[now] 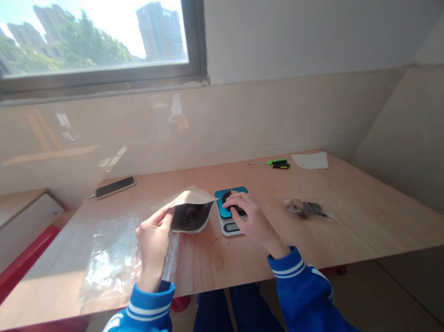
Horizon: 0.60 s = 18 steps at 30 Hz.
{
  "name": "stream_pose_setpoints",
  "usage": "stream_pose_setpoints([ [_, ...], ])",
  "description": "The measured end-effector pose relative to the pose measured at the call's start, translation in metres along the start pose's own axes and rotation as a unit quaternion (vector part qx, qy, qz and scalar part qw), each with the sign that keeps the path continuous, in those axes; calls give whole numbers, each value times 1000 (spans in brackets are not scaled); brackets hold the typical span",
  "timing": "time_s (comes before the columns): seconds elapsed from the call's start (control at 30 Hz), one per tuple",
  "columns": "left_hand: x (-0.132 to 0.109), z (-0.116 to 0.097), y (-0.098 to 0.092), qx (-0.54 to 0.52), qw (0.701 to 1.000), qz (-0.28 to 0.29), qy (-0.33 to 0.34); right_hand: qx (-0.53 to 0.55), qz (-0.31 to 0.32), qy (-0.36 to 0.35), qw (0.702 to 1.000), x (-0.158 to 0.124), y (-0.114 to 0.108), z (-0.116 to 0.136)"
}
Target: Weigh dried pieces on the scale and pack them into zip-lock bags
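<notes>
My left hand [153,242] pinches the edge of a tan paper pouch [190,211], holding its mouth open toward me; dark contents show inside. My right hand [251,219] rests over a small blue-topped white scale [230,213], fingers curled and touching something dark on the platform. What those fingertips hold is too small to make out. Both hands sit near the middle of the wooden table [352,223].
A crinkled clear plastic sheet [109,257] lies at the left. A small clear bag with dark pieces [307,208] sits to the right. At the back are a phone [114,187], a green-handled screwdriver [275,164] and a white paper scrap [311,160]. A red stool [16,265] stands at the left.
</notes>
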<state>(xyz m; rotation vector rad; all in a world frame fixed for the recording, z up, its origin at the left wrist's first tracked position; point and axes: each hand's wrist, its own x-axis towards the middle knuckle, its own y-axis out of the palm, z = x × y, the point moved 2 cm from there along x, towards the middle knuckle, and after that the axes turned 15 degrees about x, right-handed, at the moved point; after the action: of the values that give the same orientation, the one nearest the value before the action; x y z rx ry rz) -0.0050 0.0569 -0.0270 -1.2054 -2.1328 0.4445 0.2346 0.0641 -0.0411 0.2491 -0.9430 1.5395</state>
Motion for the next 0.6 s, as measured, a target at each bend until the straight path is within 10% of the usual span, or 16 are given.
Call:
stream_pose_setpoints([
  [0.2,-9,-4,6,-3,1000,15,10,64,149,-15,987,11,46,63],
  [0.6,-23,-1,10,-27,999,24,30,-228,262,178,921,43,108,39],
])
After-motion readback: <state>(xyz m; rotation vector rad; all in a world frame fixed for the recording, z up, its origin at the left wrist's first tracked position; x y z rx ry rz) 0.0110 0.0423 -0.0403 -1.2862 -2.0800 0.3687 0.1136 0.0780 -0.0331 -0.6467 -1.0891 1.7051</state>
